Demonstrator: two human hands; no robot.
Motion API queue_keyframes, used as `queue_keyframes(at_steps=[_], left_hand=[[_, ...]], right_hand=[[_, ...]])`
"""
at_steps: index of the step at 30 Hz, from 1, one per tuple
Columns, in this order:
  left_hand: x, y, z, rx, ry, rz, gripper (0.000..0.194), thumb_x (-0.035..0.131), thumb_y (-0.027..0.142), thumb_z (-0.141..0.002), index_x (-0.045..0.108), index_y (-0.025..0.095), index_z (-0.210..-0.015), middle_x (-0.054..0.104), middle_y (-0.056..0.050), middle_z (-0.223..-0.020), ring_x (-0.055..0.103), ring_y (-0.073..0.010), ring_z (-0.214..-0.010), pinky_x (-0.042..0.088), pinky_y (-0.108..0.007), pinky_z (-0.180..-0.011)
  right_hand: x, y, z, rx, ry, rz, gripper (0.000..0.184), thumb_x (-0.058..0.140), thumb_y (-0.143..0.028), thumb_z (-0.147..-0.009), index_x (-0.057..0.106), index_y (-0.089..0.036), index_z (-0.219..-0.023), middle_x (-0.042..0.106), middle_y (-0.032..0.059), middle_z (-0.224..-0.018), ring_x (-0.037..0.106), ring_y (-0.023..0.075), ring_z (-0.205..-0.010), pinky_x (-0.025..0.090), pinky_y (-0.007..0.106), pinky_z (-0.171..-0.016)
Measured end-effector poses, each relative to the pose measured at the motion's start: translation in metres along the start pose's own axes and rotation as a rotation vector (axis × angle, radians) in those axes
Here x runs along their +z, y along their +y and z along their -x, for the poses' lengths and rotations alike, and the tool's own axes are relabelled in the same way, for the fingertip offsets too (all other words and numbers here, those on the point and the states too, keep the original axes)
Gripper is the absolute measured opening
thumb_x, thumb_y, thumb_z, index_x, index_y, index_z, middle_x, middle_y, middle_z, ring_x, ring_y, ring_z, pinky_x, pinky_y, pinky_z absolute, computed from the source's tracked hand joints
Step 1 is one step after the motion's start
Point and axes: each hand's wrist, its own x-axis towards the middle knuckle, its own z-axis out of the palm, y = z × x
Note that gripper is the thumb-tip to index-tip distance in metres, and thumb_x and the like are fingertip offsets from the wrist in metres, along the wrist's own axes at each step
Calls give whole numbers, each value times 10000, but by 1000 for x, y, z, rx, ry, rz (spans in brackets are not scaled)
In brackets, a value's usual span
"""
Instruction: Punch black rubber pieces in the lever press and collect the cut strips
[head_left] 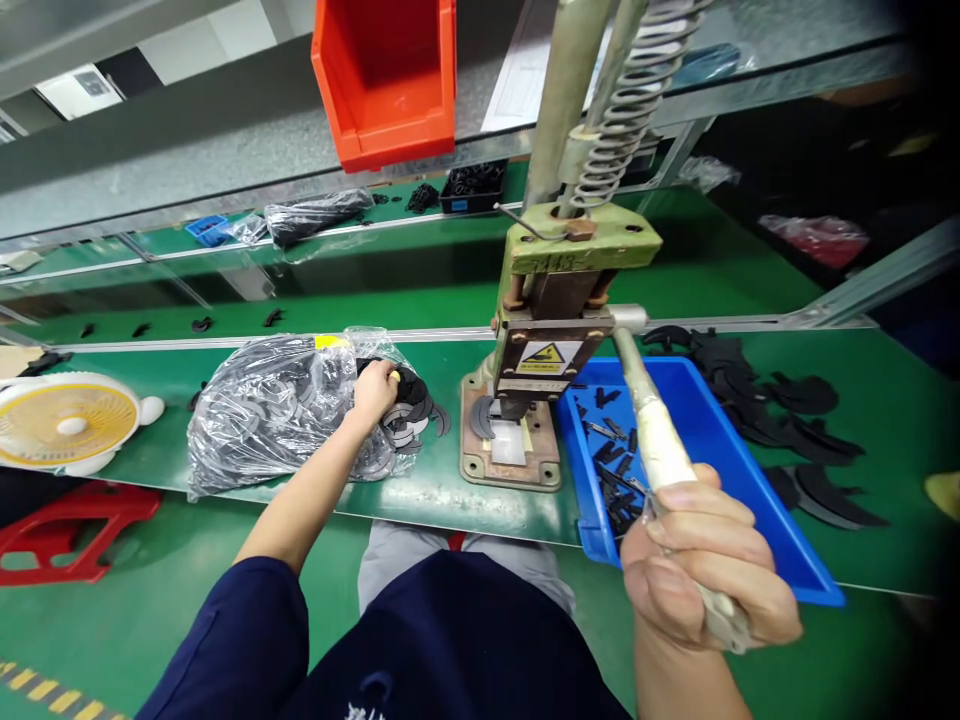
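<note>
My right hand point(709, 565) is wrapped around the pale, tape-covered lever handle point(664, 440) of a hand press point(555, 330). On the press base point(472, 455), a dark curved part point(482, 417) lies beside the ram, near a pale block. My left hand point(375, 392) is at the mouth of a clear plastic bag point(262, 410) full of grey and black curved parts. Its fingers are curled among these parts, with a bit of yellow at one fingertip; what they pinch is hidden. Several loose curved parts point(409, 430) spill out beside this hand.
Right of the press, a blue bin point(705, 400) holds small black pieces. Black curved parts point(750, 390) are piled beyond it. A fan point(71, 425) lies at the left, above a red stool point(75, 530). An orange bin point(390, 80) hangs over the back of the bench.
</note>
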Motion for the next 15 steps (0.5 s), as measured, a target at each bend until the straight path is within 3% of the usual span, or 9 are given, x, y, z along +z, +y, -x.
queue_keyframes(at_steps=[4,7,11,15], left_hand=[[-8,-7,-29,-85,-31,13,335,496,194,-892,714,126,-1138,736,-134,-1093,674,-260,-1053,492,-335,-972],[-15,-10,-47,-75,-62,-9,356,503,194,-883,712,131,-1164,739,-133,-1114,677,-268,-1063,493,-340,-972],[-17,-7,-58,102,-264,-93,343,524,176,-853,735,151,-1122,749,-114,-1083,685,-250,-1011,508,-321,-936],[-8,2,-57,373,-422,-231,403,562,131,-788,731,186,-1149,726,-94,-1164,660,-233,-1074,485,-295,-978]], right_hand=[[-1,0,1,-9,-20,-6,249,658,-233,-694,438,-226,-578,614,-51,-630,557,168,-599,517,499,-712],[2,0,1,-20,3,-8,259,649,-233,-696,422,-225,-572,609,-54,-616,547,163,-584,513,479,-696],[7,-1,1,-20,50,-16,276,649,-242,-713,414,-221,-570,606,-57,-622,560,152,-597,517,455,-721],[8,-3,1,2,44,-25,271,656,-230,-720,427,-217,-577,607,-57,-630,559,144,-609,523,457,-753]])
